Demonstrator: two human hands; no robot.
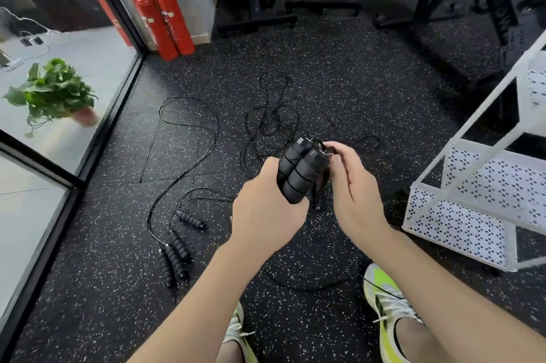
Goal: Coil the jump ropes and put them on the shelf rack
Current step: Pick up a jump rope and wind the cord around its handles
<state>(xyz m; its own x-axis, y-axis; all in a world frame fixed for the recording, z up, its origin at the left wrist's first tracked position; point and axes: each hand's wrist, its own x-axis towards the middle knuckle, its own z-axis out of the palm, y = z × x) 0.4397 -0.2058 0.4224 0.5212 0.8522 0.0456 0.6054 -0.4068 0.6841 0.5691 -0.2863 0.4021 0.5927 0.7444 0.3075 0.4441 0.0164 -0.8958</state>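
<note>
Speckled black rubber floor (295,67), bounded at left by a glass partition (74,73); gym machine frames stand at the far edge. White perforated shelf rack (478,185) at right. Two red fire extinguishers (165,19) by the wall; potted plant (56,93) behind the glass. Loose jump ropes (189,138) sprawl across the floor, their handles (174,250) lying near left. Left hand (266,209) closed around paired black handles (298,173); right hand (348,185) pinches the cord (317,144) at their top.
</note>
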